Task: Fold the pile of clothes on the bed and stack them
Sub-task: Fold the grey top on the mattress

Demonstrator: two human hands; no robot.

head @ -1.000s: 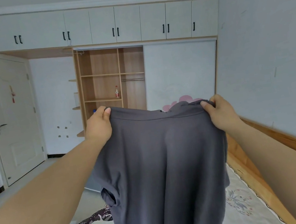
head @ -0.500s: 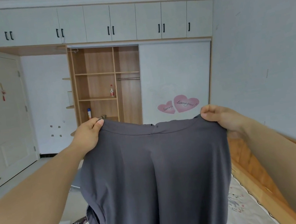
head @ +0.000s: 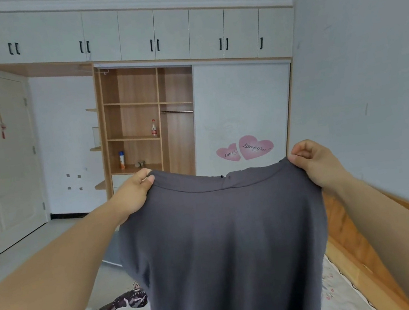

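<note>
Left hand (head: 135, 195) pinches grey shirt (head: 228, 252) at one shoulder, right hand (head: 314, 162) pinches other; shirt hangs spread above bed (head: 341, 299), patterned garment (head: 119, 304) beneath.

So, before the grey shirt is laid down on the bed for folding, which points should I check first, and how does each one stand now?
1. Left hand pinches the top left corner of the grey shirt: ok.
2. Right hand grips the top right corner: ok.
3. Top edge spread between the hands, sagging only slightly: ok.
4. Shirt hangs without twists: ok for the visible part; the hem is out of frame, cannot tell.
5. Free space on the bed: not ok at the left, where a patterned garment lies; under the shirt, cannot tell.
</note>
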